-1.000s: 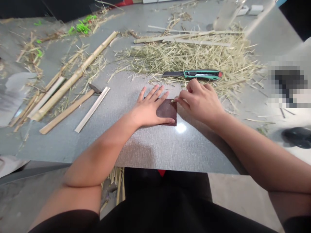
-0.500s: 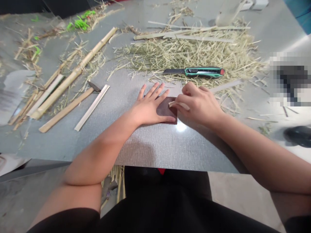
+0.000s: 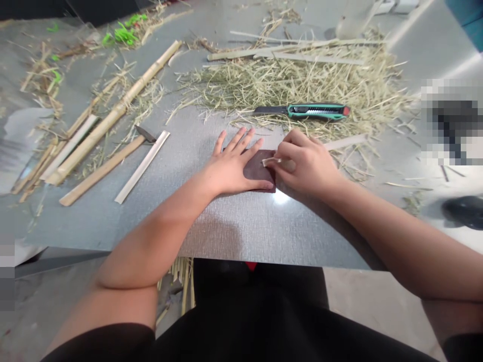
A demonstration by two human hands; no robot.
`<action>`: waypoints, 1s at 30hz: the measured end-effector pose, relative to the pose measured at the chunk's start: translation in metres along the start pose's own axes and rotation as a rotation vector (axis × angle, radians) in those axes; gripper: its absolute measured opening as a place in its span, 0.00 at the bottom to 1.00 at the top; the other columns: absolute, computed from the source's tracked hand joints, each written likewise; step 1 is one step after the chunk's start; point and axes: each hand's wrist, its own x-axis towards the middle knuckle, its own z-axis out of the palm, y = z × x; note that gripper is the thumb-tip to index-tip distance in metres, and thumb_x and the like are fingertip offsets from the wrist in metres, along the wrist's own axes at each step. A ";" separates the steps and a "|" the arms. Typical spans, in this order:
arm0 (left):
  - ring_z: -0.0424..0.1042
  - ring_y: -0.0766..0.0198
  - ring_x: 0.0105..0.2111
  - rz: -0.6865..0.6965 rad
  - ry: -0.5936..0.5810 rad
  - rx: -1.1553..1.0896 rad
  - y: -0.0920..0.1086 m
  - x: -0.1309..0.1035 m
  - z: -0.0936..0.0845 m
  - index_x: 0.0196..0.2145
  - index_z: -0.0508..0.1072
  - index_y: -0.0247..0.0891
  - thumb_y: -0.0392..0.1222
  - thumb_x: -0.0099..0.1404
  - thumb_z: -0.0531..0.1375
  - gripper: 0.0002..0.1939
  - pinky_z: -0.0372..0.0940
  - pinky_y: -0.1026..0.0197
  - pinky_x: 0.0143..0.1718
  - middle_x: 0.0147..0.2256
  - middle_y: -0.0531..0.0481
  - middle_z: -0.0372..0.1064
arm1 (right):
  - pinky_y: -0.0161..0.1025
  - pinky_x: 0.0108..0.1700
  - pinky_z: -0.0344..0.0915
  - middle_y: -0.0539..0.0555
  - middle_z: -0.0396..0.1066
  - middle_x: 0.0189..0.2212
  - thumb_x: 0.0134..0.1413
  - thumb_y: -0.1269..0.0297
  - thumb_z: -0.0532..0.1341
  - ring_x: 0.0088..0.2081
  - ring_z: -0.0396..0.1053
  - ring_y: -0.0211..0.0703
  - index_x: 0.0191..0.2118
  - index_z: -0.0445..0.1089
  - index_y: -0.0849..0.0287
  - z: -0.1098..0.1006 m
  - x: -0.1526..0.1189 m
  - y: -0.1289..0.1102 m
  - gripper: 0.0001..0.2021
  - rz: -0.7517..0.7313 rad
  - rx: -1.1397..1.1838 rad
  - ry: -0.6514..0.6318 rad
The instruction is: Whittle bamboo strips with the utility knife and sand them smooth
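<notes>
My left hand (image 3: 231,167) lies flat with fingers spread on a dark brown sheet (image 3: 258,165), pressing it to the table. My right hand (image 3: 307,163) is closed around a thin pale strip (image 3: 268,162), whose left end rests over the right part of the sheet. Another length of pale strip (image 3: 349,142) shows beyond the right knuckles; whether it is the same piece is hidden by the hand. Above both hands, a green and black utility knife (image 3: 319,111) lies at the edge of the shavings, blade pointing left.
A heap of pale shavings (image 3: 298,83) covers the far middle of the table (image 3: 264,226). To the left lie a hammer (image 3: 107,168), a flat strip (image 3: 142,167) and a long bamboo piece (image 3: 116,110). A black object (image 3: 464,211) stands at the right.
The strip end has shifted very slightly within my right hand's grip, and the pale length beyond the knuckles has moved a little left. My left hand has stayed in place.
</notes>
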 end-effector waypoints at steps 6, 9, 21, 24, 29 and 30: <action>0.23 0.38 0.92 -0.001 0.011 0.009 0.001 -0.001 0.000 0.93 0.45 0.46 0.91 0.71 0.62 0.71 0.15 0.26 0.88 0.92 0.46 0.23 | 0.47 0.39 0.58 0.62 0.74 0.51 0.75 0.52 0.67 0.38 0.65 0.44 0.42 0.80 0.58 -0.002 -0.005 -0.012 0.14 0.060 0.019 -0.019; 0.23 0.39 0.92 0.000 0.002 0.006 0.001 -0.001 -0.001 0.93 0.44 0.47 0.91 0.71 0.61 0.71 0.14 0.26 0.88 0.92 0.47 0.22 | 0.46 0.39 0.59 0.62 0.75 0.51 0.74 0.52 0.67 0.38 0.66 0.44 0.41 0.80 0.58 -0.002 -0.006 -0.015 0.14 0.073 0.030 -0.013; 0.21 0.43 0.92 -0.010 -0.006 0.025 0.002 0.000 -0.001 0.93 0.43 0.46 0.91 0.72 0.60 0.71 0.14 0.27 0.88 0.92 0.48 0.21 | 0.46 0.35 0.49 0.61 0.77 0.52 0.79 0.49 0.62 0.33 0.59 0.39 0.41 0.82 0.59 -0.003 -0.003 -0.016 0.20 0.086 -0.105 -0.052; 0.21 0.43 0.92 -0.007 -0.009 0.024 0.002 0.000 -0.001 0.93 0.43 0.46 0.92 0.72 0.59 0.71 0.14 0.27 0.88 0.92 0.48 0.20 | 0.46 0.35 0.51 0.61 0.77 0.47 0.80 0.49 0.61 0.34 0.59 0.39 0.40 0.82 0.59 -0.004 -0.001 -0.015 0.21 0.070 -0.095 -0.062; 0.22 0.41 0.92 -0.003 0.001 0.010 0.001 -0.001 -0.001 0.93 0.44 0.47 0.92 0.71 0.60 0.71 0.14 0.27 0.88 0.92 0.48 0.22 | 0.46 0.34 0.46 0.60 0.78 0.47 0.80 0.49 0.59 0.32 0.56 0.39 0.42 0.83 0.58 -0.005 0.001 -0.012 0.21 0.020 -0.141 -0.075; 0.22 0.41 0.92 -0.001 0.001 0.004 0.001 -0.001 -0.001 0.93 0.44 0.47 0.92 0.71 0.60 0.71 0.14 0.28 0.88 0.92 0.48 0.22 | 0.46 0.34 0.46 0.60 0.78 0.47 0.80 0.49 0.59 0.32 0.57 0.39 0.41 0.82 0.58 -0.006 0.002 -0.011 0.21 0.013 -0.136 -0.079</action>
